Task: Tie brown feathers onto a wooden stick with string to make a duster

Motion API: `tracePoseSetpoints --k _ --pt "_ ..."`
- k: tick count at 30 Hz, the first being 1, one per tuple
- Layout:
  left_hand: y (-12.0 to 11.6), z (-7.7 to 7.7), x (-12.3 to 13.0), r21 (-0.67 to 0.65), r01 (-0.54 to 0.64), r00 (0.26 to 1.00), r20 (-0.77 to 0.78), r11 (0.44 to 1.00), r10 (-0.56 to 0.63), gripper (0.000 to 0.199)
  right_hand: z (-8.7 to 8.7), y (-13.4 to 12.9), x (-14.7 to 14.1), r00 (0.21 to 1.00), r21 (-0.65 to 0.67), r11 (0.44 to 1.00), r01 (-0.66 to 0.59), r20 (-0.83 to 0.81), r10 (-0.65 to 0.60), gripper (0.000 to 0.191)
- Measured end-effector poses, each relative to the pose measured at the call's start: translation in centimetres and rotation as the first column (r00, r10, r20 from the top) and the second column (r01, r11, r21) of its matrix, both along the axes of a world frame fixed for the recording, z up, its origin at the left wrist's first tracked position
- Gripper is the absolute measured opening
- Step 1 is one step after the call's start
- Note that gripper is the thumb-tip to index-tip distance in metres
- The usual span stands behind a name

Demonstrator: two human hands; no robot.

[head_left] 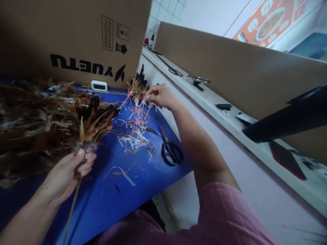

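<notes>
My left hand (pixel 73 166) is closed round the stick of a feather bundle (pixel 88 132), just under its brown and black feathers; the thin stick slants down toward me. At the far right corner of the blue table (pixel 153 178), my right hand (pixel 159 97) is pinched over pink and white strands beside other feather bundles (pixel 136 86). What its fingertips hold is too small to make out. Pink strings (pixel 140 114) and white strips (pixel 133 141) lie scattered below it. Black-handled scissors (pixel 170 149) rest at the table's right edge.
A large pile of brown feathers (pixel 38 126) covers the left side. Behind stand a cardboard box (pixel 76 34) and a small white device (pixel 99 85). On the ledge (pixel 214 95) at the right are another pair of scissors (pixel 175 71), a phone (pixel 287 160) and a black object (pixel 286 115).
</notes>
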State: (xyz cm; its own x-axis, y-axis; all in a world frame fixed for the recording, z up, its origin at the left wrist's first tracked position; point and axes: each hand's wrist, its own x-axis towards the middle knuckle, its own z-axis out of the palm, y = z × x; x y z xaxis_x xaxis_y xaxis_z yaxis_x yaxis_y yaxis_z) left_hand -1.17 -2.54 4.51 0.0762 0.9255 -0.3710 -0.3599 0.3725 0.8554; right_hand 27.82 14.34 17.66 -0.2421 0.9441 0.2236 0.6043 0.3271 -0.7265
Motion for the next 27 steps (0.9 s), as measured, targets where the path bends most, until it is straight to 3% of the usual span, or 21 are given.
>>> tracePoseSetpoints --k 5,12,16,27 --pt "0.1 0.0 0.1 -0.002 -0.006 1.000 0.000 1.000 0.006 0.031 0.7 0.0 -0.9 0.995 0.034 0.999 -0.036 -0.097 0.039 0.001" --pt "0.1 -0.2 0.0 -0.009 -0.006 1.000 0.018 1.000 0.006 0.029 1.5 -0.5 -1.5 0.966 -0.004 0.996 -0.093 -0.242 0.090 0.013" --pt "0.1 -0.3 -0.2 -0.005 0.008 1.000 0.012 1.000 -0.008 0.028 2.4 -0.2 -0.7 0.979 -0.042 0.994 -0.096 -0.187 0.087 0.013" --pt "0.2 -0.1 -0.1 0.050 0.055 0.998 -0.031 0.997 -0.054 0.032 5.6 -0.1 -0.2 0.983 0.109 0.989 -0.098 -0.144 0.114 0.005"
